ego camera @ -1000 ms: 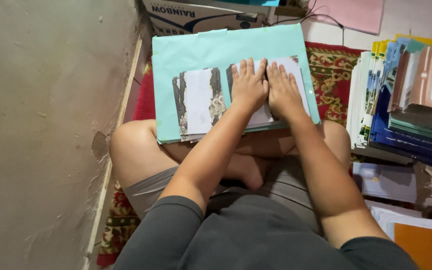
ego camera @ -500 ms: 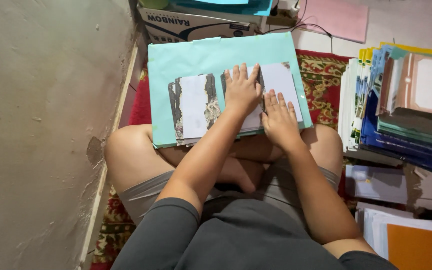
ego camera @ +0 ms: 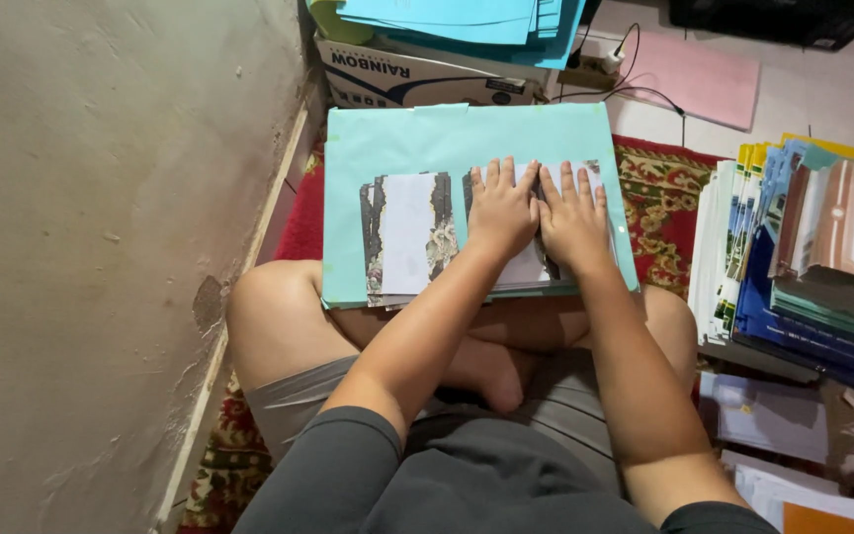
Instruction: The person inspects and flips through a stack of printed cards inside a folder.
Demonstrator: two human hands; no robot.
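Head view: a large pale-turquoise paper folder (ego camera: 427, 148) is laid flat across the crossed legs of the seated person, with its far edge close to a white cardboard box (ego camera: 417, 77).

Two stacks of white sheets with dark marbled edges are seen on the folder. The left stack (ego camera: 409, 237) lies untouched, just beside the left hand. The right stack (ego camera: 526, 269) is mostly covered by both hands.

The left hand (ego camera: 502, 210) is pressed palm-down on the right stack, fingers straight and slightly spread. The right hand (ego camera: 573, 220) is pressed flat just beside it, fingers fanned apart; the thumbs are touching or nearly so. Nothing is gripped by either hand.

A red patterned rug (ego camera: 662, 208) is seen under the folder. A tall pile of coloured folders and booklets (ego camera: 812, 267) is stacked to the right, and a pink sheet (ego camera: 704, 84) lies on the floor beyond.
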